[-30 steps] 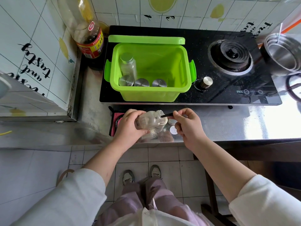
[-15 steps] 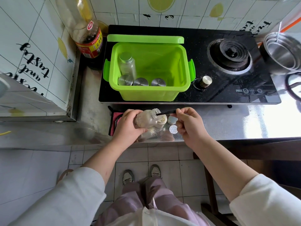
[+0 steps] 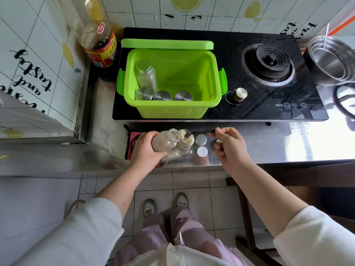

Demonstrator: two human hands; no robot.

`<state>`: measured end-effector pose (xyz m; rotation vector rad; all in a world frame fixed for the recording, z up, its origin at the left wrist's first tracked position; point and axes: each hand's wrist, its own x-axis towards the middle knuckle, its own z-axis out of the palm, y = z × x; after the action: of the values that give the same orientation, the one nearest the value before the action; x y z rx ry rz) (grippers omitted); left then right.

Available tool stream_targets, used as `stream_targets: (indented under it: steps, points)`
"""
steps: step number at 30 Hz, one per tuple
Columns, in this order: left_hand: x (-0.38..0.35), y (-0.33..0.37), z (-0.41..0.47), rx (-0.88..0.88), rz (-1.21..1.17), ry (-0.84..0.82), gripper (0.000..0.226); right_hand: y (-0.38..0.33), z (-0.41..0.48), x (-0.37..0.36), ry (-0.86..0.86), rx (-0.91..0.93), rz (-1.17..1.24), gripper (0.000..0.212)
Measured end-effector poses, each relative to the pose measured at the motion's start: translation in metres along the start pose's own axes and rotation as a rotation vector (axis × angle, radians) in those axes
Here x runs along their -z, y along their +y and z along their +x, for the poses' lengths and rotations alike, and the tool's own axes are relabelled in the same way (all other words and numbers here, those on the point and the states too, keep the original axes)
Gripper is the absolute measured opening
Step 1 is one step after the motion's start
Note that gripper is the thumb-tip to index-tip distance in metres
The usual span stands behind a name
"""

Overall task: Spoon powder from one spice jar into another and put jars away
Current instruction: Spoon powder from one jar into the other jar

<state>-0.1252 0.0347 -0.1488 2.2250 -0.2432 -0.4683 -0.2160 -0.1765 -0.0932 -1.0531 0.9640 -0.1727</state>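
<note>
Transfer step, centre frame: left hand (image 3: 146, 150) grips tilted jar (image 3: 164, 142), right hand (image 3: 229, 145) pinches loaded spoon (image 3: 200, 131); next, tip it over upright jar (image 3: 186, 144).

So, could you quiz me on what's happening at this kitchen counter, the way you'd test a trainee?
1. True or false: the left hand grips the tilted clear glass jar of beige powder.
2. How many silver-lidded jars stand in the green plastic box? A: two. B: four. C: six.
3. Fill in: the right hand holds a black-handled ___ over the small open jar.

Key: 1 true; 2 B; 3 spoon.
</note>
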Motion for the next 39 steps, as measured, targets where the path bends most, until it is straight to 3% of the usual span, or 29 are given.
stream_targets:
  steps: [4, 10, 17, 26, 39]
  points:
    - [-0.001, 0.0, 0.001, 0.054, 0.011, 0.017, 0.058, -0.003, 0.001, 0.005, 0.059, 0.034, -0.009, 0.024]
    - [-0.003, 0.002, -0.001, 0.102, -0.009, 0.028, 0.055, 0.0, 0.005, 0.007, 0.153, 0.251, -0.299, 0.021]
    - [-0.004, 0.006, -0.002, 0.116, -0.002, 0.024, 0.055, 0.007, 0.0, 0.002, 0.049, 0.473, -0.594, 0.023]
    - [-0.003, 0.007, -0.004, 0.108, -0.01, 0.03, 0.052, 0.007, -0.015, 0.002, -0.122, 0.861, -1.061, 0.009]
    - [0.001, 0.009, -0.009, 0.117, -0.031, 0.018, 0.051, 0.013, -0.015, 0.009, -0.104, 0.965, -1.092, 0.007]
